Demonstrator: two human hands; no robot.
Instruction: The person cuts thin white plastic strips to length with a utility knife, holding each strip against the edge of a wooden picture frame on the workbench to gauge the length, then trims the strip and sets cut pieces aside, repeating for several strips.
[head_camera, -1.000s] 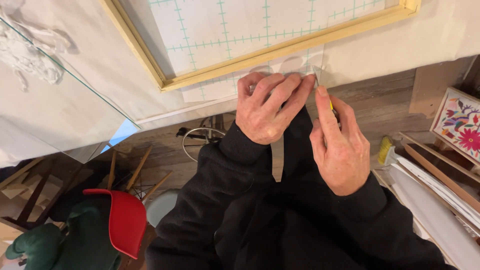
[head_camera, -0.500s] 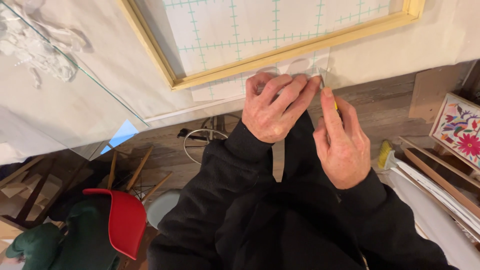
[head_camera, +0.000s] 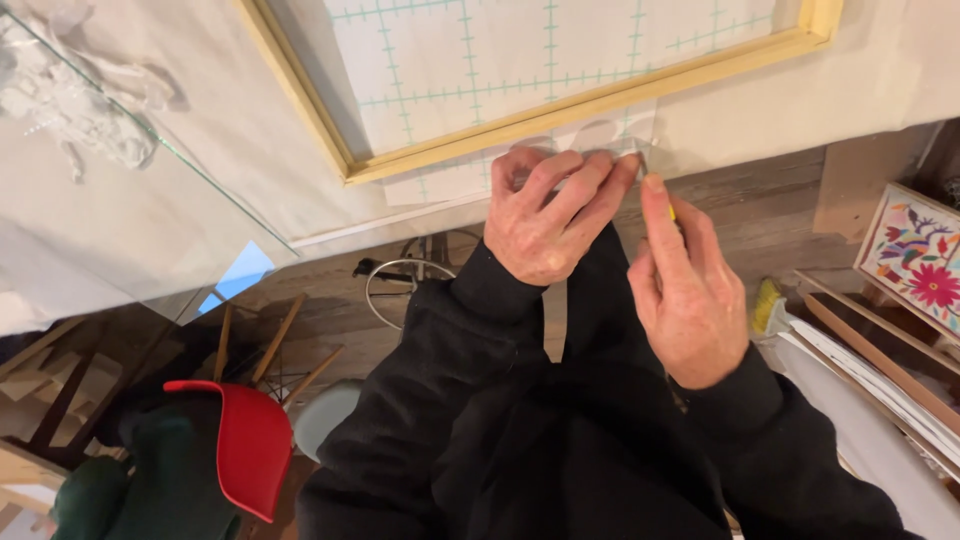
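Two black sleeves fill the near part of the view, and from them both hands reach up to the table's near edge. Lower left, below the table, stand a red chair and a pale one on a wooden floor, with a wire ring lying further in. At the right edge sits a stack of frames and a panel painted with bright flowers.

The right hand is curled shut around a slim yellow tool, forefinger laid along it, tip set against the right end of a paper strip. I cannot tell what kind of tool it is; only a sliver shows. The left hand lies with fingers spread flat, pressing that strip down; it grasps nothing. The strip carries green grid lines and overhangs the table edge just below a wooden frame.

Against the pictures a second and half a second back, the hands hold nearly the same pose: the left fingers remain pressed flat on the strip, the right forefinger remains at its right end. The view has drifted slightly, little more. So I judge the work at the strip's end to be a slow, fine one that has not yet moved along.

Beyond the frame lies white gridded sheet inside it, on a pale cloth-covered table; far left, a glass pane and crumpled white material
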